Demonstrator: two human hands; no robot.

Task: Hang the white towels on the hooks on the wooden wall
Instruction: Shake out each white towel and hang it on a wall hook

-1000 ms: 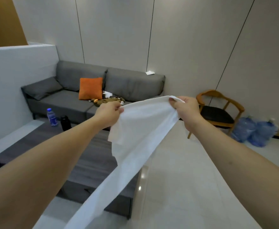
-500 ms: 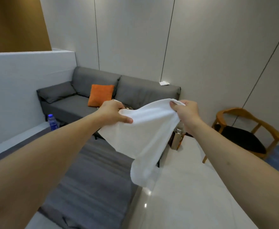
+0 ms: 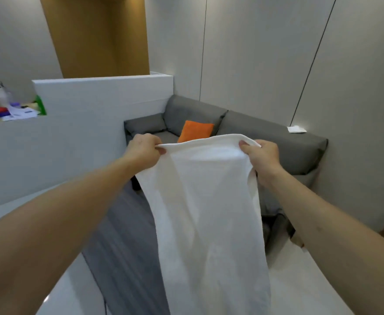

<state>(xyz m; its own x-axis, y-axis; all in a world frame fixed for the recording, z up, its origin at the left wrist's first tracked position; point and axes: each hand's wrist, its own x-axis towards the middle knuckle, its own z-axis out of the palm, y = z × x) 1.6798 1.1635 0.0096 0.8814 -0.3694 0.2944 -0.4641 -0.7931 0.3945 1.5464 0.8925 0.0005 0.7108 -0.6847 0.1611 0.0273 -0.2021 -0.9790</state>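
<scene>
A white towel (image 3: 209, 212) hangs in front of me, spread flat and reaching down to the bottom of the view. My left hand (image 3: 144, 150) pinches its top left corner and my right hand (image 3: 260, 155) pinches its top right corner, both held out at chest height. A wooden wall panel (image 3: 98, 35) rises at the upper left behind a white partition. No hooks show on it from here.
A low white partition (image 3: 100, 103) stands to the left, with small items on a counter (image 3: 11, 112) behind it. A grey sofa (image 3: 288, 144) with an orange cushion (image 3: 196, 130) sits ahead by the grey wall. A grey rug (image 3: 123, 246) covers the floor below.
The view has swung left, bringing the wooden panel and partition into sight. The towel now hangs straight down, spread between both hands, instead of trailing bunched to the left.
</scene>
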